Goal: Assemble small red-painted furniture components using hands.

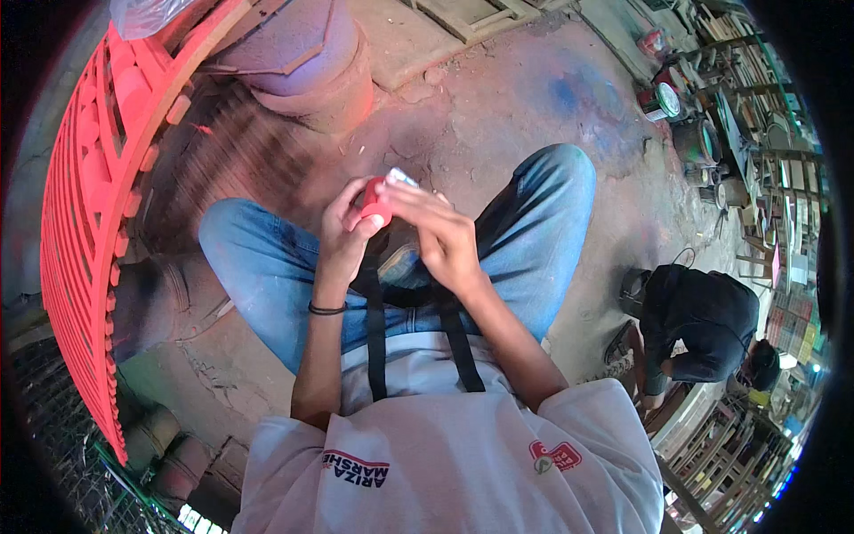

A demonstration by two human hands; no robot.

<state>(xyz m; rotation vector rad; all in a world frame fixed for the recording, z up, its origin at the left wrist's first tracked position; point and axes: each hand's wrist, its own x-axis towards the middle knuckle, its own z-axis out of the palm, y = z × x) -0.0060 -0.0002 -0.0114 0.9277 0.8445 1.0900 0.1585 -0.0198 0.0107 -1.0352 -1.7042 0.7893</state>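
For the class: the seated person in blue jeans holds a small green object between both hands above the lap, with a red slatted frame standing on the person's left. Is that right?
Not quite. The small object held between the left hand and right hand is red, not green, as the head view shows. The rest stands: blue jeans, hands above the lap, and the red slatted frame on the person's left.

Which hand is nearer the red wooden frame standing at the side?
Left. The left hand holds the small red object on the side facing the red frame; the right hand is beyond it.
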